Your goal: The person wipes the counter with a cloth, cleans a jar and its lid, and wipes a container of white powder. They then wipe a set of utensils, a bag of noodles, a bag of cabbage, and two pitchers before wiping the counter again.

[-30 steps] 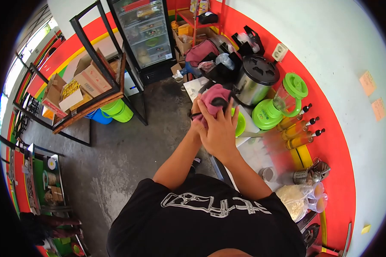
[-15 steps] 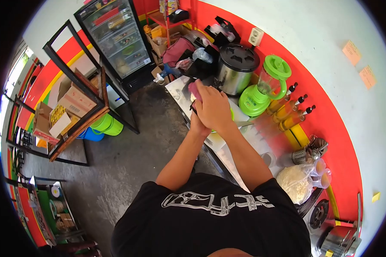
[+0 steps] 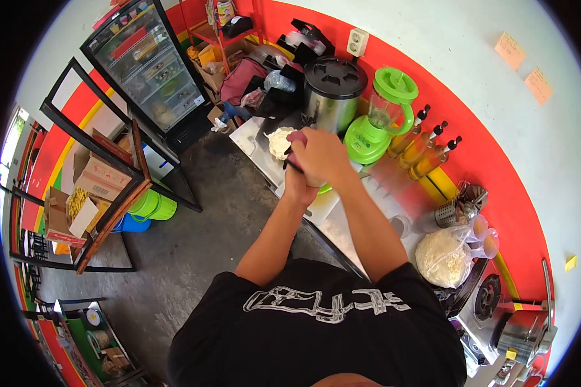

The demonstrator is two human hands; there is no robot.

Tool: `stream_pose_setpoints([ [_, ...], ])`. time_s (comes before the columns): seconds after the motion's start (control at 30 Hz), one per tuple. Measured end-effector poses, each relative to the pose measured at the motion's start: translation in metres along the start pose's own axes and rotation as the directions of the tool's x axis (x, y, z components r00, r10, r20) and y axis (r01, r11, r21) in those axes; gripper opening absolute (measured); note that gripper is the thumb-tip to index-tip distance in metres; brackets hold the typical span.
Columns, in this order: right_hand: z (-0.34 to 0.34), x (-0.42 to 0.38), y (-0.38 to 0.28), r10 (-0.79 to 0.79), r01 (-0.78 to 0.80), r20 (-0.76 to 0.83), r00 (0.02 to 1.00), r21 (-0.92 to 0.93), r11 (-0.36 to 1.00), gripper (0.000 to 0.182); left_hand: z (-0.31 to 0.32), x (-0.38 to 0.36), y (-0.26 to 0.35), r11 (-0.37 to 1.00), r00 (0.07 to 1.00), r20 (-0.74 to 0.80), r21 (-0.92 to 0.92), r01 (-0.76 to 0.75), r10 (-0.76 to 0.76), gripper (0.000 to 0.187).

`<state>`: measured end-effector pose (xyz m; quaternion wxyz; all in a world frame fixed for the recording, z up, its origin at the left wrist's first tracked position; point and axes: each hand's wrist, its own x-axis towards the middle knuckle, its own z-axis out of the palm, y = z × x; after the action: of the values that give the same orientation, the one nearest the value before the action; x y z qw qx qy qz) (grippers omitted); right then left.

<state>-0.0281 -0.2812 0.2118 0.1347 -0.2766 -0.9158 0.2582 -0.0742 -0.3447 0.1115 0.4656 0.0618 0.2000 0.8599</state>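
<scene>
My right hand (image 3: 321,153) is closed over a purplish-pink object (image 3: 296,137), whose kind I cannot make out. Just below and against it is my left hand (image 3: 298,187), curled, its fingers mostly hidden. A thin black piece (image 3: 293,166) sticks out on the left between the hands. Beyond them lies a pale, crumpled whitish heap (image 3: 279,142) on the steel counter (image 3: 244,137). Part of a bright green rim (image 3: 325,189) peeks out under my right wrist.
A green blender (image 3: 371,138), a steel pot with black lid (image 3: 332,97) and several oil bottles (image 3: 426,161) line the wall. Nearer me are a bag of pale food (image 3: 444,258) and a stove (image 3: 487,295). A glass-door fridge (image 3: 152,71) and shelf table (image 3: 113,216) stand left.
The view has shifted, so the counter items sit further left. The whitish heap, mostly hidden before, now shows beyond my hands. Both hands stay together around the purplish object.
</scene>
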Motion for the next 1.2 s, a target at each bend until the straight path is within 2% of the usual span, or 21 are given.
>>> stream_pose_setpoints([
  [0.03,-0.006,0.013,0.011,0.006,-0.024,0.138,0.99,0.132,0.991,0.033,0.004,-0.003,0.0,0.999,0.999,-0.039,0.046,-0.002,0.004,0.048],
  [0.07,0.0,0.024,0.029,-0.164,0.147,0.08,0.983,0.189,0.971,0.035,0.009,-0.008,0.004,1.0,0.999,-0.03,0.005,0.011,-0.011,0.049],
  [0.1,-0.008,0.024,0.03,-0.155,0.138,0.075,0.985,0.191,0.972,0.035,0.01,-0.01,0.007,1.0,0.999,-0.029,0.01,0.022,-0.021,0.049],
  [0.17,-0.021,0.022,0.03,0.089,-0.254,0.313,0.946,0.538,0.804,0.037,0.012,-0.006,0.011,0.998,0.997,-0.054,0.004,-0.059,0.06,0.048],
  [0.23,0.011,0.022,0.045,0.075,-0.213,0.243,0.967,0.615,0.759,0.037,0.009,0.003,0.01,0.997,0.992,-0.096,-0.006,-0.079,0.078,0.046],
  [0.3,0.036,0.01,0.042,0.222,-0.033,-0.008,0.975,0.983,0.18,0.039,0.012,0.01,0.005,0.983,0.976,-0.124,-0.02,-0.181,0.177,0.046],
  [0.37,0.04,-0.005,0.037,0.28,-0.013,-0.017,0.96,0.994,0.105,0.046,0.014,0.012,0.001,0.989,0.98,-0.141,-0.02,-0.148,0.144,0.048],
  [0.43,0.044,-0.014,0.034,0.423,0.112,-0.104,0.9,0.994,0.006,0.051,-0.001,0.023,-0.007,0.993,0.987,-0.11,0.005,-0.119,0.119,0.038],
  [0.47,0.046,-0.014,0.039,0.442,0.139,-0.169,0.881,0.985,0.099,0.052,-0.011,0.03,-0.012,0.971,0.969,-0.109,0.115,-0.208,0.221,0.032],
  [0.5,0.04,-0.011,0.044,0.444,0.159,-0.187,0.876,0.982,0.101,0.052,-0.004,0.03,-0.014,0.972,0.972,-0.09,0.117,-0.205,0.216,0.032],
  [0.57,0.027,-0.006,0.055,0.506,0.197,-0.202,0.839,0.978,0.063,0.048,0.011,0.025,-0.015,0.873,0.967,0.031,0.423,-0.243,0.254,0.032],
  [0.6,0.021,0.001,0.064,0.527,0.247,-0.223,0.82,0.969,0.026,0.039,0.004,0.034,-0.013,0.776,0.959,0.149,0.563,-0.284,0.243,0.05],
  [0.63,0.005,0.002,0.062,0.529,0.257,-0.234,0.816,0.966,0.03,0.039,0.011,0.036,-0.006,0.777,0.958,0.159,0.561,-0.286,0.238,0.05],
  [0.7,-0.029,-0.002,0.057,0.477,0.162,-0.219,0.851,0.974,0.159,0.035,0.026,0.033,0.006,0.676,0.896,0.441,0.644,-0.357,0.053,0.069],
  [0.73,-0.04,-0.002,0.054,0.431,0.165,-0.246,0.868,0.962,0.216,0.034,0.039,0.029,0.01,0.683,0.907,0.421,0.656,-0.32,0.021,0.084],
  [0.77,-0.05,-0.002,0.047,0.426,0.171,-0.251,0.869,0.961,0.217,0.034,0.053,0.025,0.015,0.682,0.904,0.427,0.654,-0.327,0.025,0.084],
  [0.87,-0.066,-0.003,0.033,0.305,0.147,-0.234,0.923,0.948,0.284,0.033,0.067,0.03,0.026,0.464,0.822,0.546,0.693,-0.552,0.163,0.095],
  [0.93,-0.066,0.0,0.024,0.249,0.267,-0.306,0.919,0.947,0.178,0.035,0.084,0.026,0.039,0.42,0.803,0.56,0.691,-0.588,0.203,0.093],
  [1.0,-0.058,-0.001,0.016,0.231,0.356,-0.405,0.884,0.906,0.229,0.037,0.097,0.022,0.049,0.34,0.774,0.576,0.695,-0.634,0.265,0.086],
  [1.07,-0.053,-0.009,0.002,0.252,0.44,-0.507,0.824,0.854,0.278,0.042,0.105,0.015,0.056,0.31,0.775,0.559,0.711,-0.631,0.296,0.084],
  [1.2,-0.034,-0.033,-0.014,0.159,0.461,-0.506,0.848,0.851,0.25,0.04,0.112,0.009,0.07,0.305,0.725,0.508,0.676,-0.67,0.466,0.076],
])
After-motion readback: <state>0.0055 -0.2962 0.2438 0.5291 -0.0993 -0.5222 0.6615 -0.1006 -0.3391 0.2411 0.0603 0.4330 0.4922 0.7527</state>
